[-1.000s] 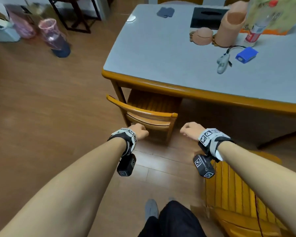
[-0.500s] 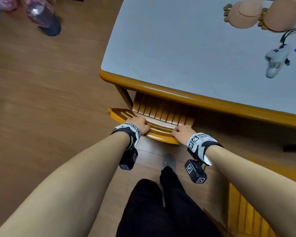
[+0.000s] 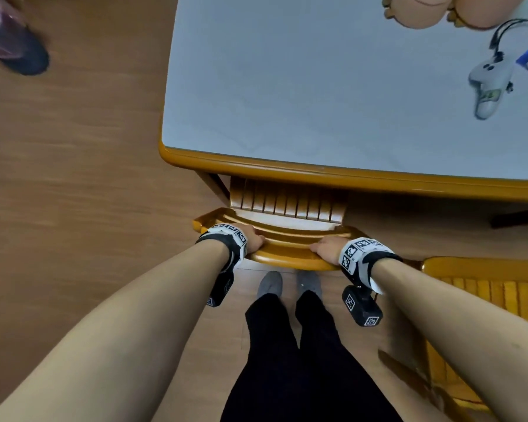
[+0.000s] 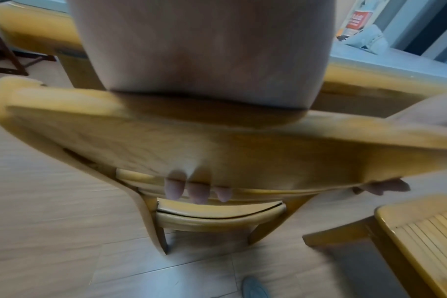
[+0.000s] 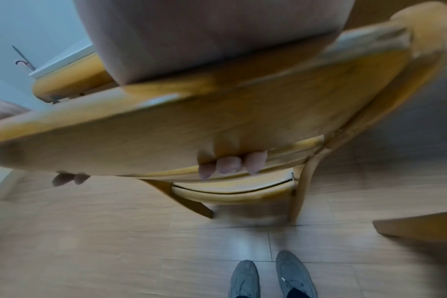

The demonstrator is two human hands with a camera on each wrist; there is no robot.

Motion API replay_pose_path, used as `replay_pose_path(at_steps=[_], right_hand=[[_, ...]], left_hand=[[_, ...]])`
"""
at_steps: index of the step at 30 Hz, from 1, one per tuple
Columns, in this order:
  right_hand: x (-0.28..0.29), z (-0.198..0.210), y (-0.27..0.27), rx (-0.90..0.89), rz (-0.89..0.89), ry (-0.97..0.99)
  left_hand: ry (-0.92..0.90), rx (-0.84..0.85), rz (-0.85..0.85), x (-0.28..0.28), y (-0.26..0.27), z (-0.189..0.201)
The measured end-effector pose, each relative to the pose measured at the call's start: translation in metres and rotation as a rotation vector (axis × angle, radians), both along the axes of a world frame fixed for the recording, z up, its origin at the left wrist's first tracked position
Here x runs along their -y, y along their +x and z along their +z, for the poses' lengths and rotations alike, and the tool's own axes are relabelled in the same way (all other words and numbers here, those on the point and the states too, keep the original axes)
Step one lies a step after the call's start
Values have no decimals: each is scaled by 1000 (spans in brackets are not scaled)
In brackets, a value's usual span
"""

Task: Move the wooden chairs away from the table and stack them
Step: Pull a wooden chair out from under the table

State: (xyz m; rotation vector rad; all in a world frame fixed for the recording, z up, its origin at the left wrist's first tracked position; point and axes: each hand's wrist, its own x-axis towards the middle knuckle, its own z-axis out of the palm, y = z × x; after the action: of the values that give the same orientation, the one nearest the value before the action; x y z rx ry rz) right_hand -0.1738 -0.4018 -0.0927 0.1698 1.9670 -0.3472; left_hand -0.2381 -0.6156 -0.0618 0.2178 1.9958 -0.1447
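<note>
Wooden top rail of the chair point(image 3: 282, 254) now sits under both hands: the left hand point(image 3: 250, 239) grasps it toward 9 o'clock and the right hand point(image 3: 326, 249) toward 3 o'clock, fingers point(image 4: 175, 188) curled under the rail's lower edge in both wrist views. A second ago the fists hung short of the backrest; since then they have closed on it and the person has stepped close, shoes point(image 3: 290, 283) right behind the chair. The seat is still tucked under the table point(image 3: 317, 175) at 12 o'clock, so the grip looks secured and the pull-out not yet made. A second wooden chair point(image 3: 485, 293) stands at 4 o'clock, probably the stacking partner. A controller point(image 3: 486, 86) lies on the tabletop at 2 o'clock.
</note>
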Motion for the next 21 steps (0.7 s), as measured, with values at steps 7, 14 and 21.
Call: replay_pose_path(at_steps=[7, 14, 21], right_hand=[[-3, 28, 15, -25, 1, 80], [7, 54, 57, -9, -7, 100], [28, 38, 150, -24, 97, 51]], left_hand=[[12, 53, -65, -13, 20, 19], [36, 52, -69, -10, 72, 53], [34, 34, -97, 17, 161, 44]])
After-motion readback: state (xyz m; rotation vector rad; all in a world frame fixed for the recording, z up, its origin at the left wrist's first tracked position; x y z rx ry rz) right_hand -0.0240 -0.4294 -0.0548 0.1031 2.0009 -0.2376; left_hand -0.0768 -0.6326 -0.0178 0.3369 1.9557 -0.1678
